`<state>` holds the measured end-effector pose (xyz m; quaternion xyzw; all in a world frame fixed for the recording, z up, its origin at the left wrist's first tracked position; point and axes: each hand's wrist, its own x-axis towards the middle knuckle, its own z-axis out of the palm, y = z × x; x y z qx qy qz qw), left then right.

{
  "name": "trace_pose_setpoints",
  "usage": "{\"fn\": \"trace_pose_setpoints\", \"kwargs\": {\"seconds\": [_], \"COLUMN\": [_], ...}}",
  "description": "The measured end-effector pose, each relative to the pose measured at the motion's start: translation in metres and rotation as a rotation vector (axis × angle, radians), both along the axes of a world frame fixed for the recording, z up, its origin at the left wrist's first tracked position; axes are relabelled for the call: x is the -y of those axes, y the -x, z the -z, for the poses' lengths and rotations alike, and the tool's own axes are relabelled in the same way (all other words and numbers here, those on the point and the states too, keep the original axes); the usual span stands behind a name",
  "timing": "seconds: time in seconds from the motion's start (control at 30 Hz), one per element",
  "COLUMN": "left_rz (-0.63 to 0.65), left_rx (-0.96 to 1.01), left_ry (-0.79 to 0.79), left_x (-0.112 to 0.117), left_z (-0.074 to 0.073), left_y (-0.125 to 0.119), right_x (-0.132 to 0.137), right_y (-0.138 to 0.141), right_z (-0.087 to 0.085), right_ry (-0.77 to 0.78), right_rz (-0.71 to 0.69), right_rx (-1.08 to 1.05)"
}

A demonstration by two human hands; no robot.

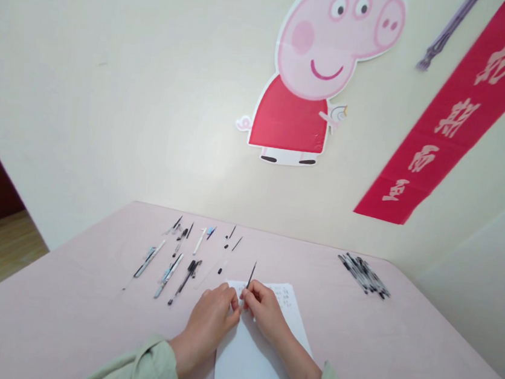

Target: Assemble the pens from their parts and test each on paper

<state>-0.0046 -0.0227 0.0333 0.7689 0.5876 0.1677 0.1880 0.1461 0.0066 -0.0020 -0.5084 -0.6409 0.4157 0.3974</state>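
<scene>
Above a sheet of white paper, my right hand pinches a thin, dark pen refill that tilts upward. My left hand is closed at the refill's pale lower end, thumb and forefinger pressed together there. The two hands almost touch, and their fingers partly hide that lower end. Rows of small handwriting show near the paper's top edge. Left of the paper lie pen parts: a black pen, a white-and-blue pen, and a small black cap.
More pens and loose parts spread across the table's left side, among them a patterned pen, a white barrel and thin refills. A pile of pens lies at the back right. The wall rises behind the table.
</scene>
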Motion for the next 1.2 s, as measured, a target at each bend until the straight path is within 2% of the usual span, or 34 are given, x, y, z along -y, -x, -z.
{"fn": "trace_pose_setpoints", "kwargs": {"seconds": [0.2, 0.33, 0.73, 0.97, 1.2], "left_rz": [0.087, 0.144, 0.193, 0.195, 0.19], "left_rx": [0.065, 0.012, -0.151, -0.182, -0.175], "left_ry": [-0.08, -0.108, -0.107, -0.118, -0.095], "left_x": [-0.002, -0.001, 0.003, 0.002, 0.004], "left_z": [0.015, 0.019, 0.013, 0.016, 0.012], "left_y": [-0.001, -0.002, -0.003, -0.003, -0.003], "right_x": [-0.002, -0.002, -0.003, -0.001, 0.0], "right_y": [-0.003, -0.002, -0.003, -0.003, -0.003], "right_z": [0.005, 0.006, 0.006, 0.004, 0.003], "right_ry": [0.009, 0.017, 0.017, -0.013, -0.016], "right_rz": [0.024, 0.018, 0.013, -0.001, -0.005], "right_rx": [-0.044, -0.051, -0.034, -0.008, -0.004]}}
